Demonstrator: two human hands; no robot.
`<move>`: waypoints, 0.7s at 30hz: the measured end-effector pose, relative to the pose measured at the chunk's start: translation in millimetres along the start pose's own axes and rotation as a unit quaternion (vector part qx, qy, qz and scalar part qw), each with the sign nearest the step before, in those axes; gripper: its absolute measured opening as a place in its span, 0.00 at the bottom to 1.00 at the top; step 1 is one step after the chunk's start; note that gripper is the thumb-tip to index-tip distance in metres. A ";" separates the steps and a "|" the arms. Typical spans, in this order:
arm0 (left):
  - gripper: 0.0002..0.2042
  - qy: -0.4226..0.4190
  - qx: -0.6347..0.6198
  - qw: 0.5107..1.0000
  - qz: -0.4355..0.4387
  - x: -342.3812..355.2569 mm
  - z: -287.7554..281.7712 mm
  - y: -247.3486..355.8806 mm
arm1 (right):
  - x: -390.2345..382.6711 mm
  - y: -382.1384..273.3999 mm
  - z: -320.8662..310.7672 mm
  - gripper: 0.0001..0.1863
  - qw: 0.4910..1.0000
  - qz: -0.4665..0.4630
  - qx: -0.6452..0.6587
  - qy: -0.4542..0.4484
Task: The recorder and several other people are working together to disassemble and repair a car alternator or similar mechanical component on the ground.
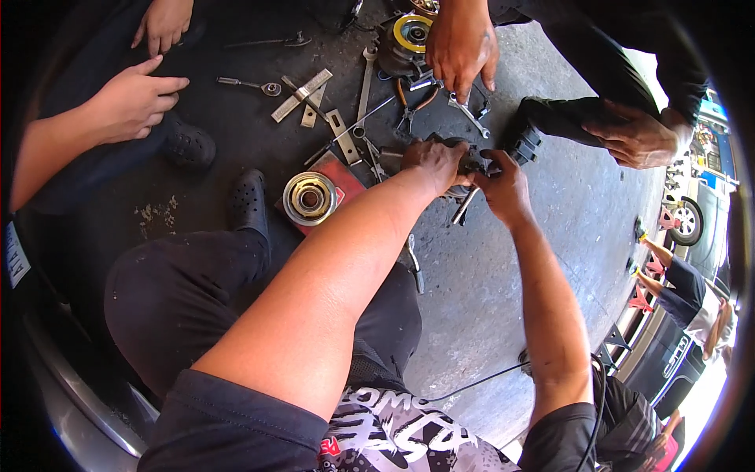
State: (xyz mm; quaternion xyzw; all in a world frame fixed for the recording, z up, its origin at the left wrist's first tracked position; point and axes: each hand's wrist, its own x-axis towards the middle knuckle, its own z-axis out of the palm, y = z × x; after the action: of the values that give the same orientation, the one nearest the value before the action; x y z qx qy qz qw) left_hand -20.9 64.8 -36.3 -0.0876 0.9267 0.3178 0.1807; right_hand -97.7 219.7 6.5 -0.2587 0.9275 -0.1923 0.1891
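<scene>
Both of my arms reach forward to a dark metal machine part (474, 160) on the floor. My left hand (434, 167) is wrapped over its left side, with the fingers partly hidden. My right hand (503, 185) grips the right side, thumb and fingers bent on its edge. The part's full shape is covered by my hands. A metal rod or handle (465, 206) sticks out below it. To the left, a round silver pulley (310, 199) with a gold-coloured inside lies on a red box (340, 175).
Wrenches (366, 82), pliers (412, 106), a ratchet (250, 84) and flat metal bars (303, 96) lie beyond my hands. Another person's hand (465, 59) reaches down over a wrench (472, 118). A second person's hands (138, 102) are at the left. A yellow-ringed part (412, 33) stands at the back.
</scene>
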 end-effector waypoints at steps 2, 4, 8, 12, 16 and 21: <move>0.36 -0.012 -0.036 0.999 0.002 0.9 1.1 -1.4 | -12.1 7.5 17.7 0.25 0.990 0.045 0.127 0.039; 0.37 -0.016 -0.027 1.000 -0.005 2.2 2.3 -2.6 | -19.7 10.9 36.1 0.25 0.931 0.172 0.308 0.094; 0.38 -0.004 -0.024 1.000 0.003 2.5 5.1 -2.4 | -30.0 10.5 45.1 0.19 0.817 0.269 0.495 0.119; 0.37 -0.010 -0.039 0.999 -0.010 2.0 4.7 -0.1 | -26.3 2.6 20.2 0.19 0.681 0.351 0.631 0.121; 0.37 0.008 -0.016 1.000 0.004 -1.0 3.5 0.7 | -13.9 -10.8 -4.1 0.20 0.770 0.227 0.596 0.018; 0.36 0.003 -0.012 1.000 0.019 -2.5 1.3 -1.4 | -2.8 -24.2 -17.8 0.23 0.998 0.025 0.043 0.046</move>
State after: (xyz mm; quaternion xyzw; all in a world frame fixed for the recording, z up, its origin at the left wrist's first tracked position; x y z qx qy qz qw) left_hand -17.9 64.6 -37.1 -0.0728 0.9249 0.3320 0.1706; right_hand -93.6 206.7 33.4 -0.2177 0.9323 -0.2393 0.1618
